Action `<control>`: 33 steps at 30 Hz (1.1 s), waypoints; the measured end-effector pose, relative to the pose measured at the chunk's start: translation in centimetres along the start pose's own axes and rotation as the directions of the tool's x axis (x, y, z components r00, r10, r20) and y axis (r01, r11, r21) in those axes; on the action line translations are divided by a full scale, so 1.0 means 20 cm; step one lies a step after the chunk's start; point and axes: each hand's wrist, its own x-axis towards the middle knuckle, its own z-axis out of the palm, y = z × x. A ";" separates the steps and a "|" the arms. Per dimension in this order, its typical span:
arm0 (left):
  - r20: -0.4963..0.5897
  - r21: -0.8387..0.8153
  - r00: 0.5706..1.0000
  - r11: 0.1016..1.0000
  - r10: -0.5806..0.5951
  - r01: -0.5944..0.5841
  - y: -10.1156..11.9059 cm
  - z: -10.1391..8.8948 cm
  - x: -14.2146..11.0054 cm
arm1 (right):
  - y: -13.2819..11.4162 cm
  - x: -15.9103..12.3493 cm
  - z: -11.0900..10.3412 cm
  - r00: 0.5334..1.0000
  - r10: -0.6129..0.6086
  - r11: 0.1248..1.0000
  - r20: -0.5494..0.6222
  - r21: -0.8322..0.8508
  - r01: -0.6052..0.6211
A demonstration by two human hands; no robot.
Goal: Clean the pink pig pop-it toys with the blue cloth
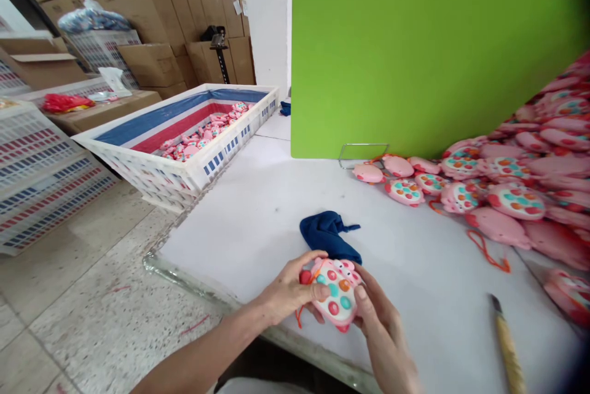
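Note:
Between both hands, near the table's front edge, is a pink animal-shaped pop toy [338,295] with a white face, red, orange and teal buttons and an orange cord. My left hand [299,289] grips its left side, thumb lying over the buttons. On the other side, my right hand [378,314] has its thumb and fingers closed round the right edge. Just behind the toy lies a crumpled dark blue cloth [328,234]. A tool with a dark tip and a yellowish handle [507,345] rests on the table to the right.
A large heap of similar pink toys [511,197] covers the table's right side, before a green panel [415,56]. Beside a thin wire stand [364,145] some toys lie loose. At left, a white crate [184,179] with striped lining holds more toys. Cardboard boxes [138,7] are stacked behind.

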 end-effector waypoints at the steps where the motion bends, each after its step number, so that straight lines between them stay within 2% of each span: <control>1: 0.013 -0.001 1.000 1.000 -0.002 0.002 0.00 0.00 0.00 | -0.01 0.00 0.00 1.000 -0.018 0.999 -0.018 -0.033 0.017; 5: 0.037 0.082 0.999 0.997 0.005 -0.008 0.00 0.01 -0.02 | -0.02 0.00 0.01 0.998 -0.063 0.996 -0.023 -0.070 0.061; 9: 0.017 0.079 0.999 0.996 0.034 -0.035 0.00 0.00 -0.01 | 0.00 0.01 -0.01 1.000 -0.001 1.000 0.000 -0.009 0.001; 13: -0.103 0.107 0.991 0.992 0.080 -0.069 0.00 0.02 0.04 | 0.02 0.02 -0.03 0.998 -0.061 0.988 0.025 -0.138 0.064; 16: -0.174 0.119 0.981 0.991 0.084 -0.063 -0.01 0.03 0.07 | 0.03 0.01 -0.04 0.998 -0.028 0.996 0.054 -0.086 0.033; 19: -0.153 0.093 0.985 0.994 0.079 -0.065 -0.02 0.04 0.08 | 0.03 0.00 -0.02 1.000 0.016 1.000 -0.007 0.012 -0.016; 22: -0.120 0.073 0.987 0.993 0.103 -0.095 -0.03 0.05 0.06 | 0.01 0.01 0.00 0.999 -0.027 0.999 -0.023 -0.036 0.026; 25: -0.061 0.062 0.997 0.997 0.055 -0.051 -0.03 0.06 0.04 | -0.01 0.02 0.01 0.999 -0.033 0.996 0.001 -0.084 0.033; 30: -0.099 0.309 0.989 0.948 0.111 -0.075 0.00 0.05 0.01 | 0.00 0.02 0.01 0.996 -0.042 0.997 0.074 -0.066 0.047; 33: -0.081 0.270 0.993 0.961 0.086 -0.061 0.00 0.03 0.02 | 0.02 0.02 0.01 0.998 -0.031 0.999 0.062 -0.024 0.033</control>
